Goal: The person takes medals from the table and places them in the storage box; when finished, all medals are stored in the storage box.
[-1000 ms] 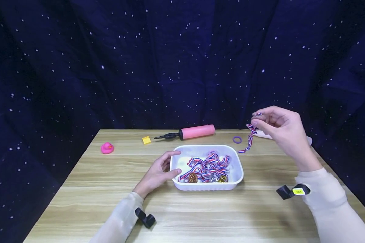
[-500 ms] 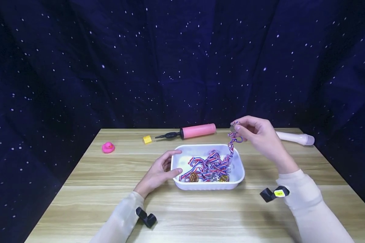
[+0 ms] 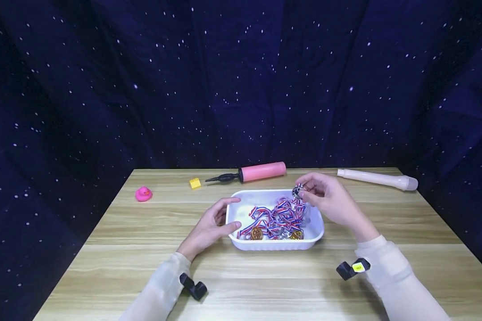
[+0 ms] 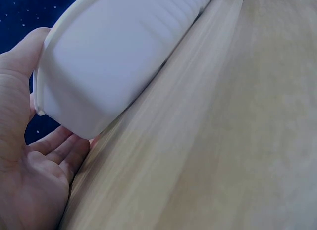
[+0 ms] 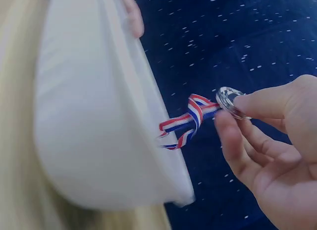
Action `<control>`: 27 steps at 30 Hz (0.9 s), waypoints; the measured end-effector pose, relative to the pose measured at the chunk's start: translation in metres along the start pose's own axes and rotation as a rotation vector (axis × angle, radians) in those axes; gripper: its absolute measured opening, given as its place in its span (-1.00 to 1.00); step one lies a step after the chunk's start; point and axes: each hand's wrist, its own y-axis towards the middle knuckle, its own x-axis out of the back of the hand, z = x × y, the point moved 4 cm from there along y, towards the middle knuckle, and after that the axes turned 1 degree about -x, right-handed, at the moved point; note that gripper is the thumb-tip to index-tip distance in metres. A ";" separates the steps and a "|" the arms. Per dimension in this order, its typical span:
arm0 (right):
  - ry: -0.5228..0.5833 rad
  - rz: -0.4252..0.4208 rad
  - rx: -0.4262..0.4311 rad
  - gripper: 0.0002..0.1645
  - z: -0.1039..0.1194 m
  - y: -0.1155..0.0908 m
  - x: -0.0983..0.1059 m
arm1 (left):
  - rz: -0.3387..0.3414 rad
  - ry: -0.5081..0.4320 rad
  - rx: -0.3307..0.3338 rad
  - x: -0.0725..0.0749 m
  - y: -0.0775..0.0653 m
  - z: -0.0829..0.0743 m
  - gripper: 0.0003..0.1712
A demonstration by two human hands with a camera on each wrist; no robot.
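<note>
A white plastic tub [image 3: 275, 245] stands on the table, holding a tangle of red, white and blue ribbons [image 3: 283, 216] with gold and silver medals. My left hand [image 3: 209, 227] grips the tub's left end, thumb and forefinger over the rim. In the left wrist view the other fingers [image 4: 62, 145] lie low against the tub's outside. Over the tub's back right corner, my right hand [image 3: 329, 200] pinches a silver medal [image 5: 229, 102] between thumb and fingertips. Its striped ribbon [image 5: 193, 118] hangs down past the rim into the tub.
Along the back of the wooden table [image 3: 225, 285] lie a yellow toy block [image 3: 194, 183], a pink hand pump [image 3: 263, 171] with a black nozzle, and a pale microphone-shaped stick [image 3: 377, 179]. A pink rubber duck [image 3: 143, 194] sits at the left. A dark starry curtain [image 3: 241, 89] hangs behind.
My right hand has brought the silver medal left and down from the table's right side to above the tub, its ribbon now hanging inside. The left hand has kept its hold.
</note>
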 end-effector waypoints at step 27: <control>-0.064 0.268 -0.078 -0.59 -0.006 -0.016 -0.027 | 0.009 -0.009 -0.001 0.002 -0.002 -0.002 -0.18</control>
